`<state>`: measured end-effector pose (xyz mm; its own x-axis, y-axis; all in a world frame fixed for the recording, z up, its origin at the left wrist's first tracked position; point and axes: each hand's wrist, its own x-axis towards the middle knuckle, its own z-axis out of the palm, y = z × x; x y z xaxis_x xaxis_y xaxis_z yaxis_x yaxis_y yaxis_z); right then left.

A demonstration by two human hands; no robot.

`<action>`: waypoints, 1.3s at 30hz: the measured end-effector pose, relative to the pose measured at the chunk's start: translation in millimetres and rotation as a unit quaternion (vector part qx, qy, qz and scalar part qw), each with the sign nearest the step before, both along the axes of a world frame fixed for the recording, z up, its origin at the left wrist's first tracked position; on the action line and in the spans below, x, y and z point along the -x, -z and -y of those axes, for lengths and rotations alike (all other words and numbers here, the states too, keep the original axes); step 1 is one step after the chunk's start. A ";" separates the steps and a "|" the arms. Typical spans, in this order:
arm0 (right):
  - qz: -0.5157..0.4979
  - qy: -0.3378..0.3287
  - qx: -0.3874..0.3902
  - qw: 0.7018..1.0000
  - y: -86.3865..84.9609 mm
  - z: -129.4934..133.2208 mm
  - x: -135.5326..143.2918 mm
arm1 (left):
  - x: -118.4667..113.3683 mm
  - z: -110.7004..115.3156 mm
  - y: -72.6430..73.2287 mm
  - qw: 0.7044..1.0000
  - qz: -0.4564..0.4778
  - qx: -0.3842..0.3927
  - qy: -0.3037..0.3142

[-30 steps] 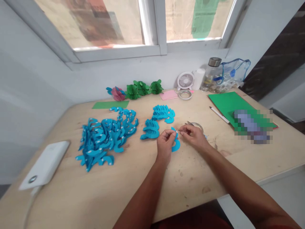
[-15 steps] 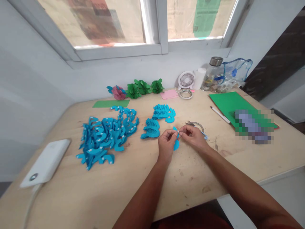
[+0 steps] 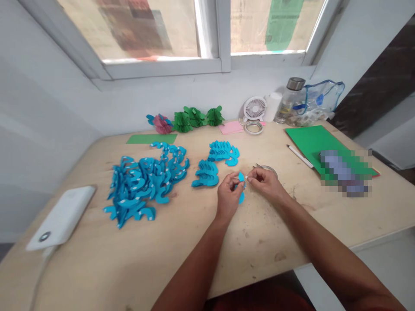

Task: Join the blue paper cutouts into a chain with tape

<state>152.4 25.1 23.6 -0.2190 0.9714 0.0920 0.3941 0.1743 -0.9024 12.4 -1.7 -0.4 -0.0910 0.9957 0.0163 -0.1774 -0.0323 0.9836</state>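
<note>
My left hand (image 3: 231, 190) is closed, with a curved blue paper cutout (image 3: 241, 197) pinched between thumb and fingers. Just to its right, my right hand (image 3: 264, 181) pinches a small white bit of tape (image 3: 246, 177) at its fingertips, a short gap from the cutout. Scissors (image 3: 257, 166) lie partly hidden behind the right hand, beside a ring-shaped roll (image 3: 271, 169). Left of my hands are two stacks of folded blue paper, a nearer stack (image 3: 206, 173) and a farther stack (image 3: 223, 152). A large heap of blue cutouts with white tape bits (image 3: 139, 185) spreads further left.
A white power bank (image 3: 63, 218) with a cable lies at the left. Along the wall stand green paper puffs (image 3: 194, 117), a pink one (image 3: 162, 124), a small fan (image 3: 255, 109) and a bottle (image 3: 290, 100). At the right are a white pen (image 3: 300, 156) and green paper (image 3: 308, 138).
My right hand has drawn slightly right, away from the blue cutout, with the white bit in its fingertips. My left hand still holds the cutout, and the view has shifted a little.
</note>
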 end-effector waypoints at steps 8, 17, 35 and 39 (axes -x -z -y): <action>0.037 -0.041 -0.004 0.998 1.2 -1.1 -2.9 | 3.6 2.3 -6.4 0.995 -0.092 -0.011 0.033; 0.025 -0.064 -0.103 0.992 -15.1 2.8 -2.0 | 5.9 1.3 -7.2 0.990 -0.127 -0.016 0.067; 0.037 -0.038 -0.036 0.998 -11.2 3.1 -1.7 | 5.3 0.9 -17.3 0.997 0.010 0.072 0.019; 0.046 -0.044 -0.026 0.998 -12.2 3.1 -2.8 | 6.2 1.0 -18.5 0.997 0.002 0.073 0.034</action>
<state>155.2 22.1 35.8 -0.3130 0.9424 0.1178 0.4562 0.2580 -0.8516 6.2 -2.8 18.1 -0.0237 0.9913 -0.1296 -0.1778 0.1234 0.9763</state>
